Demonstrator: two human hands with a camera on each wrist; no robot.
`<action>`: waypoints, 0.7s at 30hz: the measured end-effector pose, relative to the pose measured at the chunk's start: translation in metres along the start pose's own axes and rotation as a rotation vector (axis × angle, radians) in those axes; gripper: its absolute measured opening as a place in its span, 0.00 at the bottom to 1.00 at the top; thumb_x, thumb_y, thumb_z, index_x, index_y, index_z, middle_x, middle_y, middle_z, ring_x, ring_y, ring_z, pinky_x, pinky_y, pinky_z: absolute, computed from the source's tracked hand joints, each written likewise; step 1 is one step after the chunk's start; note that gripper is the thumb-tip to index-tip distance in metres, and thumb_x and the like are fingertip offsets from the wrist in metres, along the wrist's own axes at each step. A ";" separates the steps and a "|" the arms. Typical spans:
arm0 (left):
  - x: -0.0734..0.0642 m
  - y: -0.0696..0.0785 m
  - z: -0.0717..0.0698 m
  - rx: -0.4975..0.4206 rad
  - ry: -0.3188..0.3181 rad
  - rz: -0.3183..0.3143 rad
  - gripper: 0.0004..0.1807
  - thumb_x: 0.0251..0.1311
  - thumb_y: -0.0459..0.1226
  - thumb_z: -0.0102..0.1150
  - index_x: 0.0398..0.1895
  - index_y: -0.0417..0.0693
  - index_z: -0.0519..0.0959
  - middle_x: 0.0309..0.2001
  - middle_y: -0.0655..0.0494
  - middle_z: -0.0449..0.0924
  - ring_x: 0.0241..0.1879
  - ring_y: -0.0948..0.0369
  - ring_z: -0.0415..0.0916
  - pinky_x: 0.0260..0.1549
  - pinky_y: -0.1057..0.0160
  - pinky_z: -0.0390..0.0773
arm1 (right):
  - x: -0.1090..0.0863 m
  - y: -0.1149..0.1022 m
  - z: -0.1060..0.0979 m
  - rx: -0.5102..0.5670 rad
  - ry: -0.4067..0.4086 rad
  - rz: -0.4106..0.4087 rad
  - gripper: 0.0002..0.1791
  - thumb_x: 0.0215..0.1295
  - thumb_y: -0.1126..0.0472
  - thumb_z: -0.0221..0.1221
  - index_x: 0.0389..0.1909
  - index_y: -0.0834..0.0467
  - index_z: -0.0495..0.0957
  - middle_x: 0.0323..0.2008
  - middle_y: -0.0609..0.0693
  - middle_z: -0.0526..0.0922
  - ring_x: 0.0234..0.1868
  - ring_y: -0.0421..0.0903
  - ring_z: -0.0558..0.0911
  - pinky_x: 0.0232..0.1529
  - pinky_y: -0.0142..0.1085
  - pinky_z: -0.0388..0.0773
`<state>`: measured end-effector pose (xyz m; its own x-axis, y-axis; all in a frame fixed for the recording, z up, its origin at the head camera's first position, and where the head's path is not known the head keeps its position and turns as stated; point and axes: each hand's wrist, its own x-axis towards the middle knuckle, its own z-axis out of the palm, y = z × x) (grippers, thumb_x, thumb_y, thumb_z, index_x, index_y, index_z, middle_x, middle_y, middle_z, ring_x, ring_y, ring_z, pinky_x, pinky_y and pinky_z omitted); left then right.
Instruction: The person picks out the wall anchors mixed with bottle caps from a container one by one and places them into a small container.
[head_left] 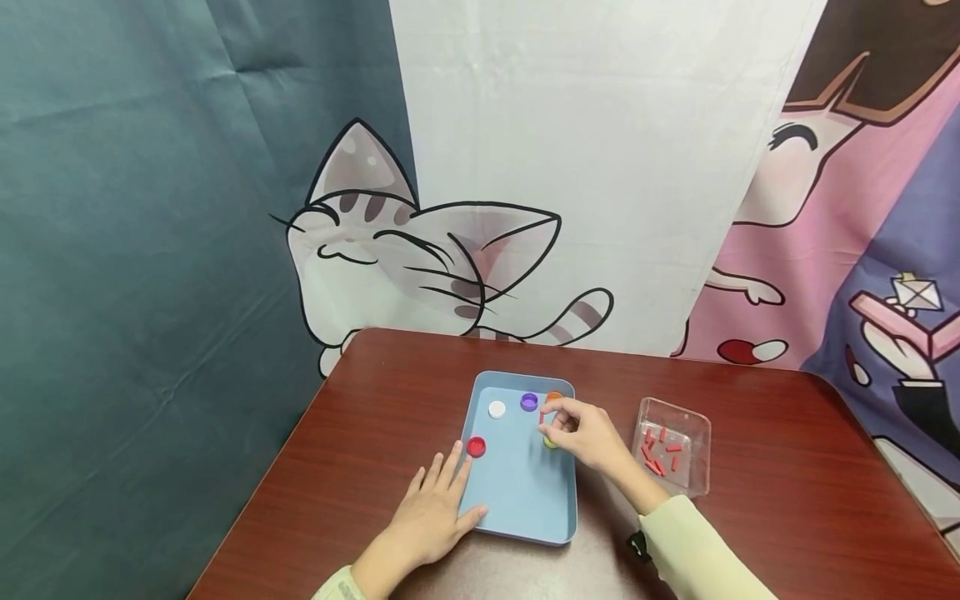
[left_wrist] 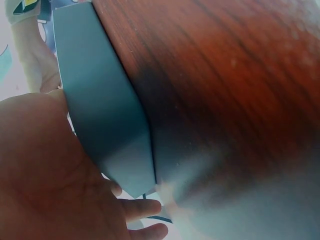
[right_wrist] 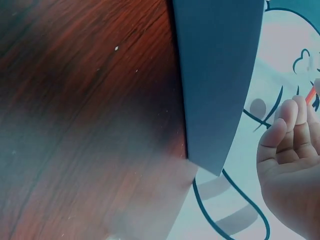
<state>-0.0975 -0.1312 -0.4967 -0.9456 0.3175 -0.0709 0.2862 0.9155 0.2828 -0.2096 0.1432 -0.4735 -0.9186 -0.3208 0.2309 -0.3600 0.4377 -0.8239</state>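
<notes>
My right hand (head_left: 588, 432) pinches a small red stick (head_left: 542, 417) upright between thumb and fingers, above the right side of a blue tray (head_left: 517, 500). In the right wrist view a bit of the red stick (right_wrist: 311, 95) shows at the fingertips. Spread flat, my left hand (head_left: 431, 512) rests at the tray's left edge and holds nothing. Inside the tray lie small round caps: a white cap (head_left: 497, 409), a purple cap (head_left: 529, 402), a red cap (head_left: 476, 447), an orange cap (head_left: 554, 397) and a yellow-green cap (head_left: 550, 442). The right hand partly covers the last two.
A clear plastic box (head_left: 701, 450) with several red sticks (head_left: 660, 454) stands right of the tray, behind the right forearm. Both are on a dark red wooden table (head_left: 360, 425). A curtain with cartoon cats (head_left: 420, 267) hangs beyond the table's far edge.
</notes>
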 end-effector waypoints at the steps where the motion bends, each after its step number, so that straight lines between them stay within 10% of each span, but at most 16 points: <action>1: 0.000 0.000 0.000 0.002 0.001 0.001 0.44 0.72 0.63 0.43 0.80 0.44 0.56 0.82 0.47 0.44 0.77 0.39 0.51 0.71 0.35 0.55 | -0.001 0.001 -0.002 -0.001 0.005 0.001 0.11 0.57 0.62 0.73 0.41 0.54 0.86 0.23 0.43 0.79 0.25 0.39 0.75 0.26 0.28 0.72; 21: 0.001 -0.001 0.001 0.007 0.006 0.015 0.44 0.73 0.64 0.41 0.80 0.44 0.56 0.82 0.46 0.44 0.77 0.39 0.50 0.71 0.34 0.55 | -0.022 0.016 -0.036 -0.005 0.088 -0.007 0.11 0.59 0.64 0.71 0.43 0.56 0.85 0.24 0.44 0.78 0.26 0.38 0.76 0.27 0.29 0.74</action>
<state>-0.0984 -0.1317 -0.4979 -0.9422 0.3295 -0.0614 0.3011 0.9126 0.2767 -0.2008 0.1880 -0.4728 -0.9269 -0.2489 0.2809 -0.3667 0.4402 -0.8196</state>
